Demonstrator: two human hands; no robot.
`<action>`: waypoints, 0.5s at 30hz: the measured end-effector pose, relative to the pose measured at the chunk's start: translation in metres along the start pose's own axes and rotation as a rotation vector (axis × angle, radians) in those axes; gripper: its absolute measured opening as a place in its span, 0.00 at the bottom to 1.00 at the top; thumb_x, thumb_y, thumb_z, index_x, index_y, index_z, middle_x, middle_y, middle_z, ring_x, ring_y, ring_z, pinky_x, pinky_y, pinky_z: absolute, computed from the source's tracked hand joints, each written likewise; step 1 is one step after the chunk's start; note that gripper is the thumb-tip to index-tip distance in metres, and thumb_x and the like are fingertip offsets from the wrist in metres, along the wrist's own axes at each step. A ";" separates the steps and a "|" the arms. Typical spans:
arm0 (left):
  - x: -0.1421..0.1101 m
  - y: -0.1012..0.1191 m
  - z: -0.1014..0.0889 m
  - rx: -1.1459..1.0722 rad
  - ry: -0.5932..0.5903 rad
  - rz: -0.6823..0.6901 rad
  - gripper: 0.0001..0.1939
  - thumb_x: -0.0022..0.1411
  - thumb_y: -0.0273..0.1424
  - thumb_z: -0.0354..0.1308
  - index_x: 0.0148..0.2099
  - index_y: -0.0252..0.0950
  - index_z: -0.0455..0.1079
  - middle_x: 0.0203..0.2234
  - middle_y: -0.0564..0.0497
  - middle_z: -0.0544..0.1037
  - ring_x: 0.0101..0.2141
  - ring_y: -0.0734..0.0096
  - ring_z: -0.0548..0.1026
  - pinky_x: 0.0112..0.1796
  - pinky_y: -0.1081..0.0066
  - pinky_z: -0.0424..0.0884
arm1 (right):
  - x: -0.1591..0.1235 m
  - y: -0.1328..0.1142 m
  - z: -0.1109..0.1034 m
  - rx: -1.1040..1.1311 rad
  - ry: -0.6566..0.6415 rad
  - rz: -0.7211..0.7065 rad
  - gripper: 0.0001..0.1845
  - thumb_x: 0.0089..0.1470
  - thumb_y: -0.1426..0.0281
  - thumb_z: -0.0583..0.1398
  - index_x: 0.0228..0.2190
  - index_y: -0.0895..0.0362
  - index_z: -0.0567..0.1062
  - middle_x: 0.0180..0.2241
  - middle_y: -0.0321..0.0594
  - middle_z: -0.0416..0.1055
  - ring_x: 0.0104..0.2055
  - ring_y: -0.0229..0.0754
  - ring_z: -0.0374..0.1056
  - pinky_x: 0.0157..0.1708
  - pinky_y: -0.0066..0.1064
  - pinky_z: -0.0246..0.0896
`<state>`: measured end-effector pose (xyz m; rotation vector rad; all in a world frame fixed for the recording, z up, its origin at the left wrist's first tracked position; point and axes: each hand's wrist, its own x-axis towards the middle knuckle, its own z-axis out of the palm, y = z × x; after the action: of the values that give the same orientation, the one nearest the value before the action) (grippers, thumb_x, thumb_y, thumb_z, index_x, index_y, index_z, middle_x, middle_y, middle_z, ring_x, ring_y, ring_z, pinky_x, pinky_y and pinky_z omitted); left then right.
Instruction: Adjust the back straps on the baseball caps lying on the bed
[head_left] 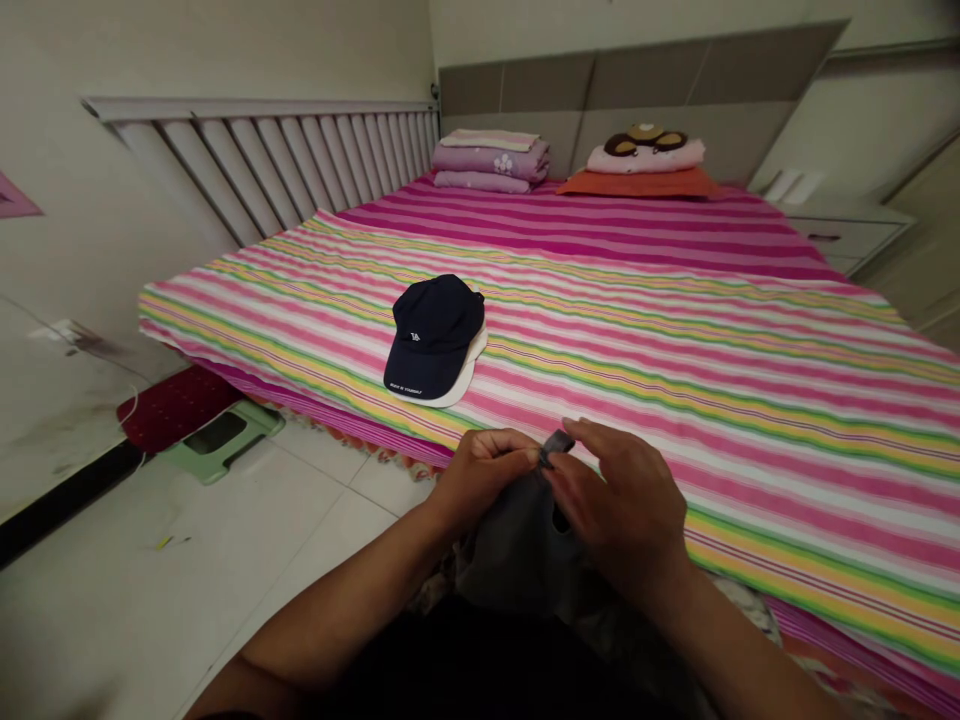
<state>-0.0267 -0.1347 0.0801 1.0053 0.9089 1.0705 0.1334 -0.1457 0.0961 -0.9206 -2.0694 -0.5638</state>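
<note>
A dark grey cap hangs low in front of me, much of it in shadow, with its narrow back strap sticking up between my hands. My left hand pinches the strap's left end between thumb and forefinger. From the other side, my right hand grips the cap near the strap with its thumb, the forefinger reaching over the strap's tip. On the bed ahead lies a navy cap with small white lettering on its brim. A white cap peeks out from beneath it.
The bed bears a striped sheet. Folded purple bedding and an orange pillow under a pink one rest by the headboard. A green stool stands on the tiled floor at left, by a white rail.
</note>
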 end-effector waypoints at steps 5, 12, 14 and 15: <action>0.002 -0.002 0.009 -0.091 0.050 -0.080 0.08 0.47 0.31 0.61 0.30 0.31 0.75 0.19 0.53 0.73 0.22 0.76 0.68 0.27 0.75 0.62 | -0.001 0.007 0.007 -0.091 -0.018 -0.115 0.05 0.51 0.76 0.58 0.32 0.59 0.73 0.37 0.45 0.75 0.42 0.45 0.67 0.46 0.38 0.59; 0.009 -0.004 0.012 -0.150 0.070 -0.131 0.06 0.45 0.29 0.60 0.21 0.31 0.70 0.12 0.56 0.66 0.18 0.80 0.62 0.22 0.77 0.56 | 0.015 0.013 0.007 -0.172 -0.216 -0.299 0.10 0.53 0.79 0.52 0.29 0.61 0.74 0.28 0.42 0.73 0.33 0.43 0.65 0.45 0.40 0.56; 0.012 -0.005 0.011 -0.157 0.072 -0.139 0.08 0.45 0.29 0.59 0.19 0.31 0.67 0.11 0.57 0.63 0.17 0.81 0.60 0.21 0.78 0.54 | 0.022 0.014 0.007 -0.204 -0.293 -0.393 0.11 0.52 0.79 0.52 0.27 0.60 0.74 0.23 0.41 0.70 0.29 0.43 0.63 0.44 0.41 0.55; 0.012 -0.005 0.011 -0.160 0.070 -0.141 0.08 0.45 0.29 0.59 0.19 0.31 0.67 0.11 0.57 0.64 0.16 0.81 0.60 0.21 0.78 0.54 | 0.025 0.015 0.007 -0.212 -0.305 -0.451 0.11 0.52 0.80 0.52 0.26 0.60 0.74 0.22 0.40 0.69 0.28 0.43 0.63 0.44 0.42 0.55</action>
<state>-0.0123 -0.1257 0.0768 0.7645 0.9223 1.0465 0.1312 -0.1215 0.1129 -0.6852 -2.5548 -0.9414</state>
